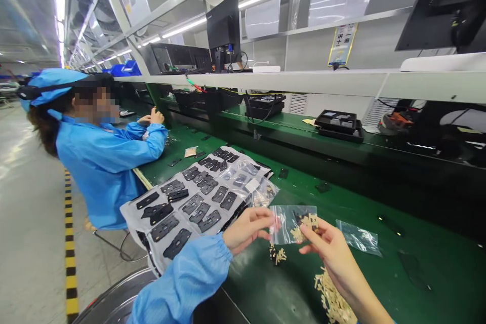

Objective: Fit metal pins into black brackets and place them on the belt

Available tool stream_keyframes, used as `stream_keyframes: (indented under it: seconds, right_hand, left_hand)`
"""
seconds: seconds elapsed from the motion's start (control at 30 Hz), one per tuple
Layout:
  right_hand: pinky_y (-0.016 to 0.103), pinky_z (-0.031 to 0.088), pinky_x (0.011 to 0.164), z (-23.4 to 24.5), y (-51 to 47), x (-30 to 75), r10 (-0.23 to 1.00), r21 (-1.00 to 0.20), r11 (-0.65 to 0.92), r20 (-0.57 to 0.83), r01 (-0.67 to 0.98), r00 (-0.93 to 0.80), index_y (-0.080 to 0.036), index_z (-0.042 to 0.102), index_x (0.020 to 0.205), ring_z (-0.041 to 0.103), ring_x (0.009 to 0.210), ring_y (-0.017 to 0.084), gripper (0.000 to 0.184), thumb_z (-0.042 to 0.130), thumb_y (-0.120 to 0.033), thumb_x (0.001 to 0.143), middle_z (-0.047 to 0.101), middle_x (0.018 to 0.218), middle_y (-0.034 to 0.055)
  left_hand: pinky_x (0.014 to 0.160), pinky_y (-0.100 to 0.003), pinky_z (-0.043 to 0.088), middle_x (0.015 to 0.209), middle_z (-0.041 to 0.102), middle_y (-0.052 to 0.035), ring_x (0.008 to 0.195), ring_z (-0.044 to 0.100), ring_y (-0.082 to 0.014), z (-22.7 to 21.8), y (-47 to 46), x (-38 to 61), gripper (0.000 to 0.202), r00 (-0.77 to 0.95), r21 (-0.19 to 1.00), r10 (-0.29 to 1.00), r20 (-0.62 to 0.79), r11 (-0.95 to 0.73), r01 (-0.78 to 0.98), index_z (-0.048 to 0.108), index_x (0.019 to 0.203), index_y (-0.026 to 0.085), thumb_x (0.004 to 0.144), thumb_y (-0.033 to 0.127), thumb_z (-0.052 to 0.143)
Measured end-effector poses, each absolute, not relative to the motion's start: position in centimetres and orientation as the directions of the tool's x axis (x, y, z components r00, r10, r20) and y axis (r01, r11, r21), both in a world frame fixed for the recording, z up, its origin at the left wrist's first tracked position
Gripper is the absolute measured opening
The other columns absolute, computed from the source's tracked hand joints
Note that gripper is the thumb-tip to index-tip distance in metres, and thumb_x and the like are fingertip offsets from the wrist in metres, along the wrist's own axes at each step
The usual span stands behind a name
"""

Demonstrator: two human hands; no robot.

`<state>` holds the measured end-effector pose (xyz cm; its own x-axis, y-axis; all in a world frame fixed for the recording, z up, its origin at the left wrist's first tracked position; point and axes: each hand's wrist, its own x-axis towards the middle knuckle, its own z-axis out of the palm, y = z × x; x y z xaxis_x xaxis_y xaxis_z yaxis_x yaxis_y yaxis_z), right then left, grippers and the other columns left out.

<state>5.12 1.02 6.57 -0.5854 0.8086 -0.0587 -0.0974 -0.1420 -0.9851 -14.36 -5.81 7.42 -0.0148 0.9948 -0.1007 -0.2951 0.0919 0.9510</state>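
Between my two hands a clear plastic zip bag (pixel 285 220) is held up above the green bench. My left hand (pixel 248 229) pinches its left end. At the other end, my right hand (pixel 328 243) grips the bag with thumb and fingers, where small tan and dark pieces (pixel 308 221) show. Below the bag lies a small cluster of tan and dark pieces (pixel 279 254) on the bench. A larger heap of tan pieces (pixel 331 296) is partly hidden by my right forearm. Another clear bag (pixel 359 238) lies flat to the right.
A grey sheet (pixel 182 182) bears several flat black parts and clear bags. Loose black parts (pixel 410 269) lie on the green bench (pixel 266 293). Black trays (pixel 337 125) stand under the shelf (pixel 341 80). A co-worker in blue (pixel 102 157) sits at the left.
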Motion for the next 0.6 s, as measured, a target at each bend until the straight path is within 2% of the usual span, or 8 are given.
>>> stream_keyframes:
  seconds: [0.1, 0.2, 0.3, 0.37, 0.43, 0.5, 0.6]
  right_hand:
    - [0.029, 0.054, 0.057, 6.0, 0.7, 6.9, 0.826, -0.988, -0.130, -0.063, -0.081, -0.561, -0.016, 0.062, 0.089, 0.061, 0.072, 0.020, 0.032, 0.067, -0.044, 0.073, 0.064, 0.078, 0.0053]
    - [0.032, 0.055, 0.060, 5.1, 0.1, 8.4, 0.860, -0.995, -0.094, -0.072, -0.019, -0.504, -0.017, 0.059, 0.100, 0.062, 0.073, 0.022, 0.042, 0.066, -0.047, 0.072, 0.065, 0.081, 0.0060]
    - [0.038, 0.053, 0.078, 4.1, -0.9, 9.7, 0.962, -0.986, 0.120, 0.086, 0.118, -0.259, -0.019, 0.054, 0.111, 0.061, 0.090, 0.025, 0.051, 0.067, -0.046, 0.070, 0.064, 0.097, 0.0091]
    - [0.037, 0.049, 0.088, 3.6, -2.0, 10.5, 0.955, -0.946, 0.261, 0.226, 0.189, -0.190, -0.021, 0.057, 0.106, 0.057, 0.101, 0.027, 0.042, 0.065, -0.044, 0.072, 0.061, 0.107, 0.0099]
    - [0.032, 0.051, 0.084, 3.2, -3.1, 11.1, 0.923, -0.935, 0.306, 0.245, 0.179, -0.297, -0.022, 0.063, 0.096, 0.061, 0.095, 0.025, 0.029, 0.063, -0.041, 0.075, 0.063, 0.103, 0.0092]
    - [0.027, 0.056, 0.072, 2.8, -3.9, 11.6, 0.891, -0.947, 0.289, 0.212, 0.141, -0.402, -0.022, 0.067, 0.090, 0.065, 0.081, 0.023, 0.023, 0.064, -0.039, 0.075, 0.067, 0.093, 0.0085]
    - [0.025, 0.058, 0.062, 2.1, -4.2, 12.1, 0.890, -0.951, 0.284, 0.216, 0.119, -0.401, -0.021, 0.071, 0.085, 0.067, 0.071, 0.023, 0.021, 0.068, -0.037, 0.072, 0.069, 0.090, 0.0095]
  left_hand:
    - [0.058, -0.020, 0.046, 0.072, 0.065, -0.0058, 0.064, 0.056, -0.0101, 7.0, -6.1, -12.6, 0.027, -0.025, 0.962, 0.990, -0.140, 0.130, -0.242, 0.068, 0.071, 0.010, 0.067, 0.036, 0.073]
    - [0.052, -0.019, 0.041, 0.057, 0.061, -0.0020, 0.051, 0.051, -0.0072, 7.1, -6.1, -10.7, 0.029, -0.084, 0.979, 0.985, -0.148, 0.134, -0.152, 0.066, 0.064, 0.010, 0.062, 0.037, 0.076]
    - [0.047, -0.020, 0.037, 0.049, 0.055, 0.0011, 0.044, 0.046, -0.0067, 7.0, -6.1, -8.6, 0.034, -0.109, 0.989, 0.984, -0.138, 0.130, -0.075, 0.059, 0.057, 0.012, 0.061, 0.041, 0.075]
    - [0.047, -0.021, 0.035, 0.048, 0.052, 0.0017, 0.045, 0.045, -0.0072, 6.7, -6.1, -7.0, 0.036, -0.114, 0.994, 0.988, -0.107, 0.104, -0.033, 0.054, 0.054, 0.013, 0.062, 0.042, 0.074]
    - [0.047, -0.021, 0.033, 0.048, 0.049, 0.0026, 0.046, 0.042, -0.0072, 6.1, -6.0, -5.6, 0.037, -0.123, 0.998, 0.990, -0.067, 0.067, -0.002, 0.050, 0.052, 0.015, 0.062, 0.042, 0.073]
    - [0.047, -0.022, 0.030, 0.047, 0.045, 0.0035, 0.046, 0.038, -0.0071, 5.4, -5.9, -4.3, 0.039, -0.122, 0.999, 0.991, -0.053, 0.054, 0.003, 0.046, 0.050, 0.016, 0.062, 0.042, 0.073]
    - [0.045, -0.022, 0.027, 0.046, 0.043, 0.0040, 0.046, 0.036, -0.0073, 4.7, -5.8, -2.7, 0.042, -0.111, 0.996, 0.990, -0.089, 0.089, -0.003, 0.042, 0.048, 0.017, 0.060, 0.042, 0.074]
